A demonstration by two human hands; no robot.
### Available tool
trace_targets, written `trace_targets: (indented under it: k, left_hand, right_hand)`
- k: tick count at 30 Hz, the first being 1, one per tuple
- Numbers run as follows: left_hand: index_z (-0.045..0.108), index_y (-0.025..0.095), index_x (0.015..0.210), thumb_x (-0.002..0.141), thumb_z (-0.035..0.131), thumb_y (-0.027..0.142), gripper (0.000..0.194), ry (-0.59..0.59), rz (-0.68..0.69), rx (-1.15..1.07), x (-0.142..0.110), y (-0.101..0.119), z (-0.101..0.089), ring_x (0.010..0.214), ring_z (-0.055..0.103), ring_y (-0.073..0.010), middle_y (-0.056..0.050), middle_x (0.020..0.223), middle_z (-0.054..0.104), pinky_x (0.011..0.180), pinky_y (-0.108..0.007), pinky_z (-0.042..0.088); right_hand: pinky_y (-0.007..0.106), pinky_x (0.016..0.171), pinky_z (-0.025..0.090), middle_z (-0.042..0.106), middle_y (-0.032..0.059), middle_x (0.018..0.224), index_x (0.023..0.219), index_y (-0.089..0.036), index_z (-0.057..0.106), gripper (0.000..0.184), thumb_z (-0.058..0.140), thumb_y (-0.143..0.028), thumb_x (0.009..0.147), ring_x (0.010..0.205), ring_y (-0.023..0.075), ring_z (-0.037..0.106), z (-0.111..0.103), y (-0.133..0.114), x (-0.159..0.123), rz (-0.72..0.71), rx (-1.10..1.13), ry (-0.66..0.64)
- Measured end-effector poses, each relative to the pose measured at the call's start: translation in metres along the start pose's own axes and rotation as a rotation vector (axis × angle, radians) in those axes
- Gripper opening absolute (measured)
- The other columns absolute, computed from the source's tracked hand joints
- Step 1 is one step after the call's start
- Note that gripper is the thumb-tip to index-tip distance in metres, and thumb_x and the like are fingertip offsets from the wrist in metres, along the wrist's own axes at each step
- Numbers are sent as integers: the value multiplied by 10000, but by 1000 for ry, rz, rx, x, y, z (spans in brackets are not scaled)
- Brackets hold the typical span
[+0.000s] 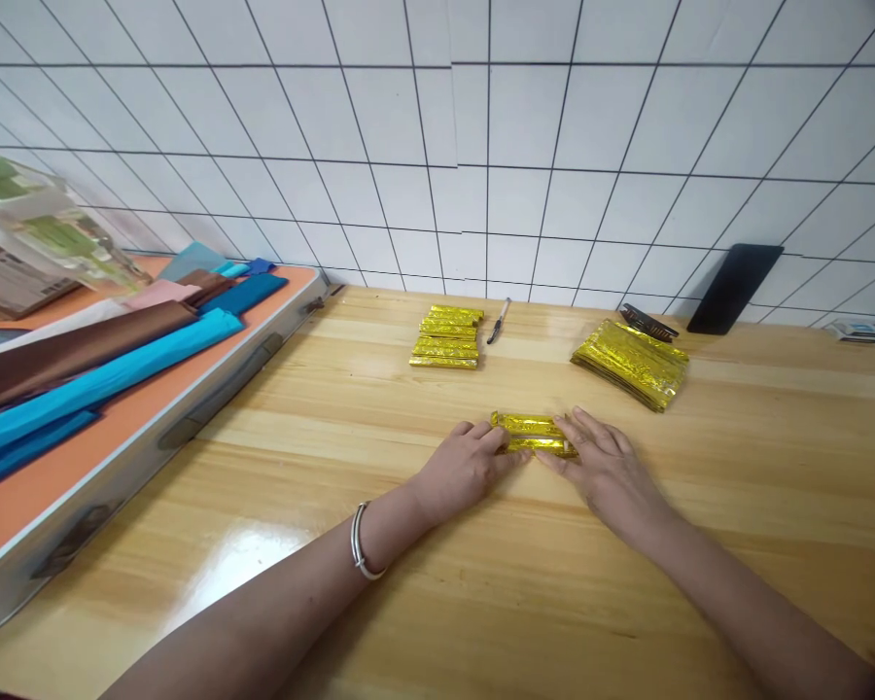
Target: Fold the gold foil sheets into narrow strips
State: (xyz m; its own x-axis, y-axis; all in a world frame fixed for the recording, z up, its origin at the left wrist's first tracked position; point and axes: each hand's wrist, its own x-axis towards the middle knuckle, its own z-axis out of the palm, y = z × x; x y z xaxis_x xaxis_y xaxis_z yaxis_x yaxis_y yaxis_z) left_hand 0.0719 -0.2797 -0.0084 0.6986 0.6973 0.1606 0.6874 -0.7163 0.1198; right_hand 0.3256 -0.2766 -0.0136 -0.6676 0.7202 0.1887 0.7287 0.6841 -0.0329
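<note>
A narrow folded strip of gold foil paper lies on the wooden table in front of me. My left hand rests on its left end, fingers bent and pressing on it. My right hand lies over its right end with the fingers stretched flat against the foil. Farther back, several folded gold strips are stacked in a neat pile. A loose stack of flat gold foil sheets sits at the back right.
A pen lies beside the folded pile. A black comb-like clip and a dark slab lean at the tiled wall. On the left, an orange board holds rolls of blue, brown and pink paper.
</note>
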Motion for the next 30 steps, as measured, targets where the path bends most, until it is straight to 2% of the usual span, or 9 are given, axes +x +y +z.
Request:
trace_targets:
  k: [5,12,15,19,24,30]
  left_hand:
    - [465,283,1258,886,453,211,380,5,-2,34,-7,3,-4,1015,463,-222,-78,1152,527,826,-346,337]
    - [489,192,1213,891,414,164,332,-15,33,120,-8,11,-7,1035,465,-234,-94,1147,531,821,-362,339]
    - [537,133,1131,872,419,137,285,-49,40,148,-6,23,-4,956,489,-221,-105,1103,540,765,-351,362]
    - [593,98,996,853,421,124,225,-55,-21,222,-1,42,3,906,487,-230,-111,993,545,758,-356,382]
    - [561,78,1053,848,395,108,265,-70,-103,308,1,55,6,926,480,-230,-127,988,521,775,-344,412]
    - [521,99,1046,846,382,116,244,-107,-130,330,4,60,4,841,503,-221,-102,902,509,668,-326,441]
  right_hand:
    - [515,992,269,342,1,1436,1230,-414,488,531,497,-70,825,1345,294,190,-4,-3,-3,-3,-38,11]
    - [503,1000,273,358,-11,1427,1166,-381,550,458,482,-75,832,1349,277,189,-6,0,-7,9,-25,31]
    - [501,1001,273,355,10,1430,1171,-354,554,434,479,-87,838,1350,279,186,-6,-3,-5,-4,-34,30]
    - [489,1008,268,350,36,1432,1168,-318,564,399,484,-107,839,1353,279,172,-6,-6,-3,-19,-85,4]
    - [487,1023,244,351,61,1430,1192,-289,557,396,512,-130,832,1352,284,171,-5,-9,-5,-11,-108,-6]
    - [477,1024,250,355,58,1428,1172,-290,572,372,521,-144,834,1351,277,180,-4,-9,-6,-10,-119,18]
